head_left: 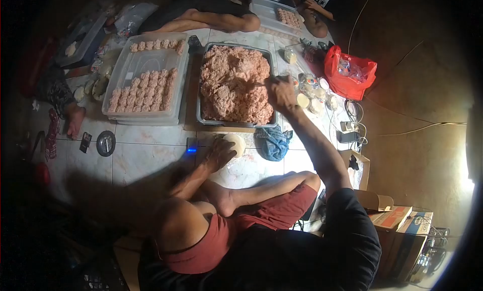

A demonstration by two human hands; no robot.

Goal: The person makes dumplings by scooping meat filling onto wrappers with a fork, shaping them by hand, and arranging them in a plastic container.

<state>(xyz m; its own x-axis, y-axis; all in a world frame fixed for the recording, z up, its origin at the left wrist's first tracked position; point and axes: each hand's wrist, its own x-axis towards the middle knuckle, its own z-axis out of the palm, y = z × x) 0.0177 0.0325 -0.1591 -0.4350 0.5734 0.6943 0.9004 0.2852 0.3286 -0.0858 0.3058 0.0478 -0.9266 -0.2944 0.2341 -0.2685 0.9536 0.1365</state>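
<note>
A deep grey tray (199,119) holds a large heap of pink minced mixture (236,84). At the tray's right edge is my right hand (283,93), its fingers closed round a thin dark utensil (257,84) that reaches into the mixture. Below the tray my left hand (220,153) grips a stack of round, pale wrappers (234,145) close to the tiled floor. A blue cloth (274,143) lies crumpled by the tray's lower right corner. Left of the tray, a translucent plastic box (126,69) carries rows of shaped pink pieces (146,92).
A red plastic bag (348,72), round pale stacks (316,105) and power cables (354,121) lie on the right. Cardboard boxes (397,240) stand at the lower right. Other people sit beyond the trays; a bare foot (75,121) shows on the left.
</note>
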